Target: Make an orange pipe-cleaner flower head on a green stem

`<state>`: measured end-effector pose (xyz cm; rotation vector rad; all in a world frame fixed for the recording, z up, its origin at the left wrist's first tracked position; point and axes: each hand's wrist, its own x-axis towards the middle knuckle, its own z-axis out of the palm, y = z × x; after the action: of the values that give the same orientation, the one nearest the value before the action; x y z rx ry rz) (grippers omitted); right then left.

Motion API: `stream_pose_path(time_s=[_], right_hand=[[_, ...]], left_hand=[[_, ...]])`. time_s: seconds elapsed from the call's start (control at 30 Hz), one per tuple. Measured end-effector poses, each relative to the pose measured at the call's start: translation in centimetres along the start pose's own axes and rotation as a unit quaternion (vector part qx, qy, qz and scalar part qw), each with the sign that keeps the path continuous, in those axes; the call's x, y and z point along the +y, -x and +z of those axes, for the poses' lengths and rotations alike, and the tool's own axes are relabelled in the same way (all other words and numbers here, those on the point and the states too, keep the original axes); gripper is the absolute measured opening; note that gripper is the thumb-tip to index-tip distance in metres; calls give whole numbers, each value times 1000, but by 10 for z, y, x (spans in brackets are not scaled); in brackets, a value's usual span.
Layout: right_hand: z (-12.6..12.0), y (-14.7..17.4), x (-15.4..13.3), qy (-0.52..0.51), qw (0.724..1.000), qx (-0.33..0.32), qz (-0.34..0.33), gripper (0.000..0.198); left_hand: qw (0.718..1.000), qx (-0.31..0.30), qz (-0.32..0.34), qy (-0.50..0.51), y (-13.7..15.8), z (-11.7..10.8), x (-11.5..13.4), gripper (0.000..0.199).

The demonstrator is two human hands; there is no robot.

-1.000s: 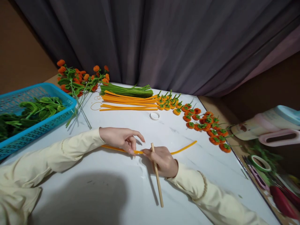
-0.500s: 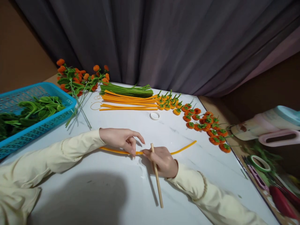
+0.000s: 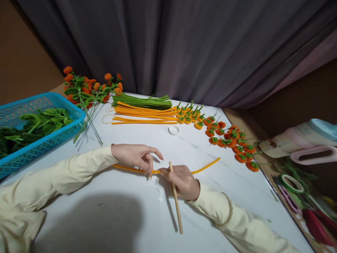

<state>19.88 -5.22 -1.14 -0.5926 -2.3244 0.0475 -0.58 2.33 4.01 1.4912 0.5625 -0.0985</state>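
Observation:
A yellow pipe cleaner (image 3: 207, 166) runs in a shallow curve across the front of the white table. My left hand (image 3: 134, 156) is over its left part, with some fingers closed on it and the index finger stretched out to the right. My right hand (image 3: 184, 181) grips a slim wooden stick (image 3: 177, 203), tilted with its top end by the thumb. The same hand's fingertips pinch the pipe cleaner near its middle. My palms hide parts of the pipe cleaner.
Behind lie yellow pipe cleaners (image 3: 144, 111), green ones (image 3: 142, 102), a white ring (image 3: 173, 130) and small flower heads (image 3: 231, 141). A blue basket (image 3: 50, 142) of green leaves and orange flowers (image 3: 85, 84) stand left. At right are a tumbler (image 3: 295, 138) and green tape (image 3: 291, 183).

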Motion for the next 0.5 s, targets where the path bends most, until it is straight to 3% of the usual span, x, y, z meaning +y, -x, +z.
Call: stream_pose_path(time_s=[0.5], right_hand=[[0,1,0,-5,1000,0,2,18]], left_hand=[[999,4,-28,20,0,1,2,42]])
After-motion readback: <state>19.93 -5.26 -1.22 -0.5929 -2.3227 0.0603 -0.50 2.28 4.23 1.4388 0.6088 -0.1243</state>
